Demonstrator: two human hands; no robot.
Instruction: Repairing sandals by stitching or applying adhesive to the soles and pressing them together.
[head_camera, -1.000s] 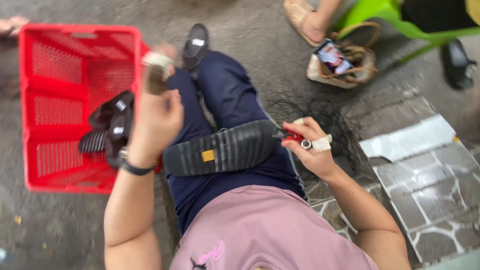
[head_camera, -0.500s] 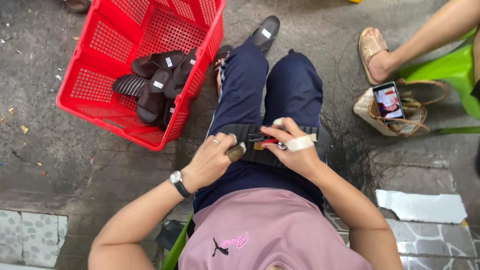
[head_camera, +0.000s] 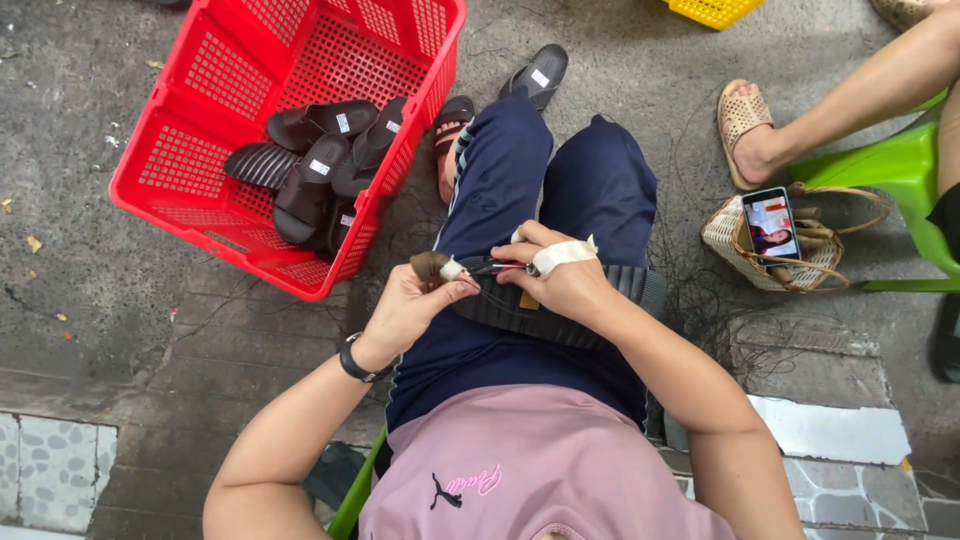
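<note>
Right now the left hand (head_camera: 415, 300) pinches a small brown tuft by its taped end, while the right hand (head_camera: 560, 275), its finger taped, closes around small snips over a dark sandal (head_camera: 570, 315) lying across the lap. Trimming looks midway on this one; several finished-looking sandals (head_camera: 315, 160) sit in the red basket (head_camera: 170, 170) just beside the knees

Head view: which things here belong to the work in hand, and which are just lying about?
In the work:
- left hand, holding a small brush
- right hand, taped finger, gripping a small tool
- dark sandal across the lap
- red crate holding dark sandals

Lying about:
- woven bag with a phone
- green chair
- yellow basket
</note>
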